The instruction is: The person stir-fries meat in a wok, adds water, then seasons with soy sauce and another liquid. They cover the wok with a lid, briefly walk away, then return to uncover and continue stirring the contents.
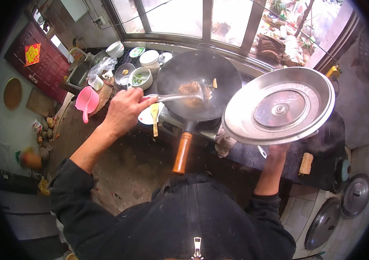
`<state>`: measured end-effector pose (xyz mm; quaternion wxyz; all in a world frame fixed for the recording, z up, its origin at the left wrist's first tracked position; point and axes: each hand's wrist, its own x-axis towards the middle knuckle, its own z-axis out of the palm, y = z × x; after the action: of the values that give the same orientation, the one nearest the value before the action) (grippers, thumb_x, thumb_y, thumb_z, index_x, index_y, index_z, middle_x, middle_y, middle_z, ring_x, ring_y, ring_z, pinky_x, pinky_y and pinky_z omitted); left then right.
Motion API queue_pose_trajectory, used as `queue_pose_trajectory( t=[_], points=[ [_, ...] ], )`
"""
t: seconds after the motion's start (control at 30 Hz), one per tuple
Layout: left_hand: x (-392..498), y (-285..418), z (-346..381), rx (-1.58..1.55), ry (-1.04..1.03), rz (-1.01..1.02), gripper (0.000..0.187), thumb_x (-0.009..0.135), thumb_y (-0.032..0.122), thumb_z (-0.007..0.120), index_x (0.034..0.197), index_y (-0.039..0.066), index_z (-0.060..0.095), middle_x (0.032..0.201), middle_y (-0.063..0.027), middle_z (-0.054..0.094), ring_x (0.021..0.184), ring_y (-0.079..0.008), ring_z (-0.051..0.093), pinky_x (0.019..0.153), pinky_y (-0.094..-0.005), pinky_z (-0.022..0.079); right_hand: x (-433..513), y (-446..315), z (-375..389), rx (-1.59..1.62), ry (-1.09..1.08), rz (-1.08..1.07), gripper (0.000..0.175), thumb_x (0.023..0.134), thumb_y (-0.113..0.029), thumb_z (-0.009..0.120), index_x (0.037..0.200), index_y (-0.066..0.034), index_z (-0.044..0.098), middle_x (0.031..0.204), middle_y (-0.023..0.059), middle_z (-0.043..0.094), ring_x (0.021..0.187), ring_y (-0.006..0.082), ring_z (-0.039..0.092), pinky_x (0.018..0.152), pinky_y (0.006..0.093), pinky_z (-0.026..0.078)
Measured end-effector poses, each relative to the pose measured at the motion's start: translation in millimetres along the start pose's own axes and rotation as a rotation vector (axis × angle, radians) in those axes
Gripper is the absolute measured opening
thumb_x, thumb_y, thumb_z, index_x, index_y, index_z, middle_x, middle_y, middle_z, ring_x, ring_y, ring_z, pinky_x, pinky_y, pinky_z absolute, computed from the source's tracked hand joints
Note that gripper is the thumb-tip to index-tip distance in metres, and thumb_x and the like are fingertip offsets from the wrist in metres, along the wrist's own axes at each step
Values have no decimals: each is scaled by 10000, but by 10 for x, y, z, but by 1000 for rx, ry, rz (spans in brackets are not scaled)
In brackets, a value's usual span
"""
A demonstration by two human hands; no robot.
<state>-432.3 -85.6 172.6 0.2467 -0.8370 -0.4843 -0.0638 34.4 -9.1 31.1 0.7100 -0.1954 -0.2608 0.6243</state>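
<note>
My left hand (127,105) is closed around the handle of a metal spatula (174,97), whose blade reaches into the food in a dark wok (171,74). The browned food (189,89) lies in the middle of the wok, with steam over it and a pale piece (215,83) to its right. The wok's wooden handle (182,152) points towards me. At the right, my right hand (277,150) holds up a large metal lid (243,120), its ringed side showing. The lid hides most of that hand's fingers.
Left of the wok stand a bowl with greens (140,78), a white lidded pot (149,60) and a pink dipper (87,99). A yellow spatula (155,120) lies on a plate by the stove. A cloth (224,143) and a loofah-like piece (306,163) are on the right counter.
</note>
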Motion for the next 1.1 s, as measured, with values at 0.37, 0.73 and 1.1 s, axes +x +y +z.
queue_pose_trajectory(
  t=[0.37, 0.73, 1.1],
  points=[
    [361, 125, 586, -83, 84, -201, 342, 885, 104, 613, 1196, 212, 709, 882, -53, 558, 836, -232, 612, 678, -379, 501, 4, 7, 102, 4, 12, -9, 632, 1007, -433, 568, 1473, -24, 444, 1425, 131, 555, 1324, 293, 522, 1132, 474, 436],
    [-50, -81, 394, -253, -214, -523, 373, 920, 182, 647, 1292, 188, 671, 966, -105, 625, 902, -320, 656, 756, -454, 533, -188, -136, -65, 46, -34, 17, 582, 982, -337, 643, 1451, -35, 480, 1455, 131, 510, 1332, 296, 495, 1122, 477, 445],
    [-313, 272, 257, -599, -317, -794, 412, 938, 261, 611, 1340, 171, 639, 1187, -182, 678, 1080, -397, 653, 923, -492, 508, -11, -115, -78, -68, -12, -73, 770, 940, -403, 692, 1514, 0, 376, 1495, 164, 470, 1363, 319, 479, 1141, 492, 443]
  ],
)
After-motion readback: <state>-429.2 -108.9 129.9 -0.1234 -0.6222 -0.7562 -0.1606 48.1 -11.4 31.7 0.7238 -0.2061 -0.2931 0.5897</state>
